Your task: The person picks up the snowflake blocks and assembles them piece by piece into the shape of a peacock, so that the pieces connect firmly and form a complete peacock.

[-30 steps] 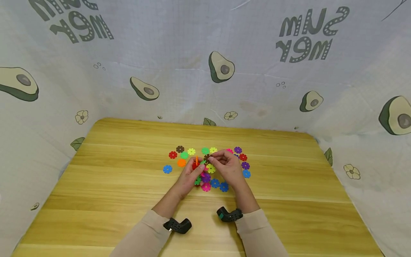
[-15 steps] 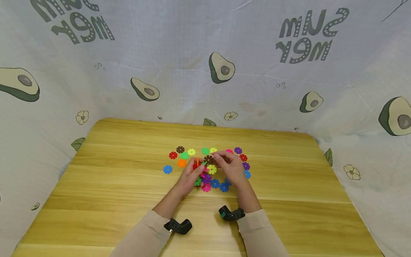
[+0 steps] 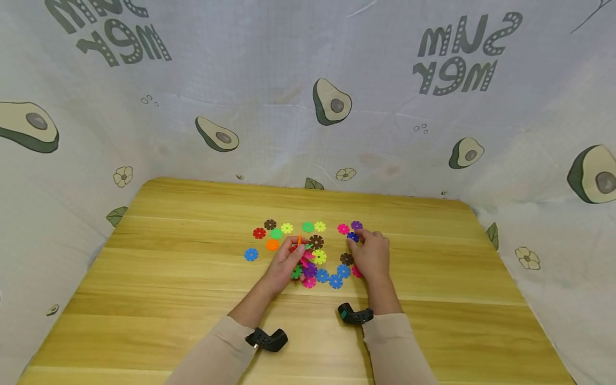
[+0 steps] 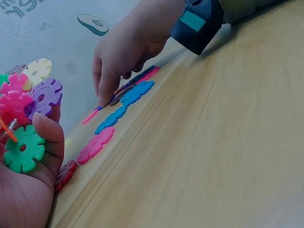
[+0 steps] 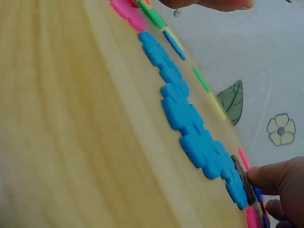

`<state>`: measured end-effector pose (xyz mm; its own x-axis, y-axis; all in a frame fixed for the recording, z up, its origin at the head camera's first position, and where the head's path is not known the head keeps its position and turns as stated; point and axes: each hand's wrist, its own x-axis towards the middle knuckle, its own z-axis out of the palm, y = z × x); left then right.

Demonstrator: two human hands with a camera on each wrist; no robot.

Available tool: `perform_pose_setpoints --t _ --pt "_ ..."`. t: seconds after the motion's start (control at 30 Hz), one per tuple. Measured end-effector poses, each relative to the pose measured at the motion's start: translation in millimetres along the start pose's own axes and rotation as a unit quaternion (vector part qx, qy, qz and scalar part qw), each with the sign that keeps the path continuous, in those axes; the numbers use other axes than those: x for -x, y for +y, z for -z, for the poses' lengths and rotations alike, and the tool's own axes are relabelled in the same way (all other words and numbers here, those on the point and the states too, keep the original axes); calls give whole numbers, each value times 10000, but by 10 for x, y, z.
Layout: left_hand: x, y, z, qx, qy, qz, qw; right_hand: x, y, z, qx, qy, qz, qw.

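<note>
My left hand (image 3: pixel 281 266) grips a joined cluster of notched plastic discs (image 4: pixel 16 104) above the table. The left wrist view shows its pink discs, a purple disc (image 4: pixel 53 90), a pale yellow disc (image 4: pixel 38 71) and a green disc (image 4: pixel 28 149) by the thumb. An orange disc (image 3: pixel 300 240) stands edge-on in it. On the right side of the table my right hand (image 3: pixel 374 254) pinches a dark blue disc (image 3: pixel 353 237) low among other discs, thumb and index fingertip at its edges. A brown disc (image 3: pixel 346 259) lies beside the thumb.
Loose discs lie around both hands: a row of light blue discs (image 3: pixel 336 281) in front, red (image 3: pixel 259 233), orange (image 3: pixel 272 245) and blue (image 3: pixel 251 254) ones at left, green (image 3: pixel 308 227) and yellow (image 3: pixel 320 226) ones behind. A printed cloth (image 3: pixel 274 80) hangs beyond the wooden table (image 3: pixel 192 299).
My right hand has left the cluster and moved right to the dark blue disc, uncovering the brown disc and a light blue one. The left hand has stayed nearly in place with the cluster.
</note>
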<state>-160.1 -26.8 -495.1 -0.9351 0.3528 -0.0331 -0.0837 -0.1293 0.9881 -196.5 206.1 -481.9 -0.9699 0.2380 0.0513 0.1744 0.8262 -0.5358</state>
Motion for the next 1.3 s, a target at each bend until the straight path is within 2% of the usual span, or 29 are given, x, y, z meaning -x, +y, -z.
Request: perform_pose_setpoints --t 0.1,0.23,0.57,0.7,0.8,0.87,0.93,1.0,1.13,1.23,1.3 --pt "-5 -5 1 -134 50 -61 9999 5 -11 -1 295 -67 -87 9995" --pt "-6 -7 -2 -273 117 -142 9995 9 -18 5 210 -126 -202 9995" --pt "3 8 -3 9 -198 -40 9998 18 1 -9 -25 -139 -359 9993" --pt "2 11 -3 40 -209 -42 9998 16 5 -9 -24 -120 -314 9994" --pt "-3 3 0 24 -191 -37 9998 8 8 -16 -282 -17 -177 9994" --pt "-5 -4 1 18 -167 -25 9999 6 1 -25 -749 42 -87 9971" --pt "-5 -9 3 -2 -139 -14 9999 11 -22 -32 -1395 89 2 9902" --pt "-4 -7 1 -32 -107 -9 9999 22 -60 -38 -2060 131 96 9784" --pt "-4 -3 -6 -211 -22 -56 9998 67 -192 -37 -3293 181 371 9433" --pt "-14 -14 -8 -381 49 -76 9992 120 -320 -29 -3911 85 662 9179" --pt "-20 -23 -10 -471 90 -35 9988 161 -395 -28 -4067 -61 827 9098"
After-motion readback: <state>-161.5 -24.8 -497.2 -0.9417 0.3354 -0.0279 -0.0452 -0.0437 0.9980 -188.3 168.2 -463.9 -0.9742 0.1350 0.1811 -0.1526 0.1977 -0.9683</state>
